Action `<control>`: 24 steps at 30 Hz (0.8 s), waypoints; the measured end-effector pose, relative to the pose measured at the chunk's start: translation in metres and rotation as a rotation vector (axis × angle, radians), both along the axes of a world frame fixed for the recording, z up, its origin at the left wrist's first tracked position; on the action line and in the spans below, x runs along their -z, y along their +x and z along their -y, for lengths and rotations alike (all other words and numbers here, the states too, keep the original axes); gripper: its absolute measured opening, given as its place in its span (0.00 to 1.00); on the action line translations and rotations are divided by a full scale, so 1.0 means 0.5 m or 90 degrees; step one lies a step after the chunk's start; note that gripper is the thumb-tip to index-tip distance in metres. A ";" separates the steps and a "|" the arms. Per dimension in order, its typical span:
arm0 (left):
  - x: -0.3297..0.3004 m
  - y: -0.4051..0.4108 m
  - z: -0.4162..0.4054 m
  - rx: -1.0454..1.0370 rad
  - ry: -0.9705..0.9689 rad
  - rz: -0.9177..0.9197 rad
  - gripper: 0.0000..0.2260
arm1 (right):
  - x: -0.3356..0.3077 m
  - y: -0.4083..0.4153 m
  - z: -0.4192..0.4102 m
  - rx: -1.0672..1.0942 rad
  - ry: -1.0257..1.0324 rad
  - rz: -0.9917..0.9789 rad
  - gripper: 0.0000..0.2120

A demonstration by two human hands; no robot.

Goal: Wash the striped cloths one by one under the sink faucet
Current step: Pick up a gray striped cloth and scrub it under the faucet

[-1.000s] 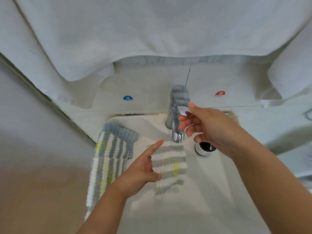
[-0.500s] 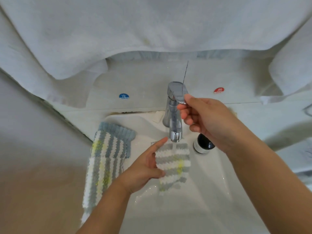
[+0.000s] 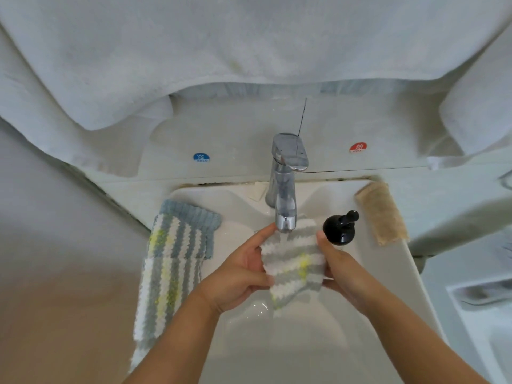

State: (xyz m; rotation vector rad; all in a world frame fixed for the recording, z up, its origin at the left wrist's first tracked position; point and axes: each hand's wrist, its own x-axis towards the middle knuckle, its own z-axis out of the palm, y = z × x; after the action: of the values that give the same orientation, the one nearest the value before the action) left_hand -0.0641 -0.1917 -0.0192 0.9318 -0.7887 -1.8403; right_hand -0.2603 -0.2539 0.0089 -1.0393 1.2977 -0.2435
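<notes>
A small grey, white and yellow striped cloth point(image 3: 294, 261) hangs under the spout of the chrome faucet point(image 3: 285, 189), and water runs onto its top edge. My left hand point(image 3: 238, 273) holds the cloth's left side, thumb on top. My right hand point(image 3: 342, 268) holds its right side, with the fingers hidden behind the fabric. Both hands are over the white sink point(image 3: 291, 345). More striped cloths point(image 3: 171, 267) lie stacked on the sink's left rim.
A black pump dispenser point(image 3: 340, 228) stands just right of the spout, close to my right thumb. A beige sponge cloth point(image 3: 381, 213) lies on the right rim. White towels point(image 3: 221, 51) hang above. Blue cold point(image 3: 201, 157) and red hot point(image 3: 358, 147) stickers mark the back ledge.
My right hand has left the faucet lever and come down to hold the cloth's right side. Water now runs onto the cloth, which is lifted closer to the spout.
</notes>
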 end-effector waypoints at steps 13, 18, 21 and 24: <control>-0.023 0.111 -0.051 -0.001 0.007 0.047 0.41 | 0.007 0.058 0.005 -0.108 -0.092 0.140 0.07; -0.026 0.108 -0.079 -0.004 -0.026 0.080 0.41 | 0.009 0.062 -0.008 -0.114 -0.090 0.182 0.10; -0.031 0.097 -0.085 -0.055 -0.033 0.105 0.40 | 0.016 0.062 -0.008 -0.091 -0.082 0.191 0.17; -0.029 0.085 -0.083 -0.061 -0.029 0.078 0.41 | 0.012 0.051 -0.003 -0.093 -0.089 0.187 0.12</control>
State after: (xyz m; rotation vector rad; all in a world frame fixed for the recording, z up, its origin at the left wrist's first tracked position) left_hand -0.0217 -0.1503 -0.0047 1.0433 -0.8418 -1.6882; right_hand -0.2347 -0.2524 0.0027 -1.1632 0.9460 -0.3655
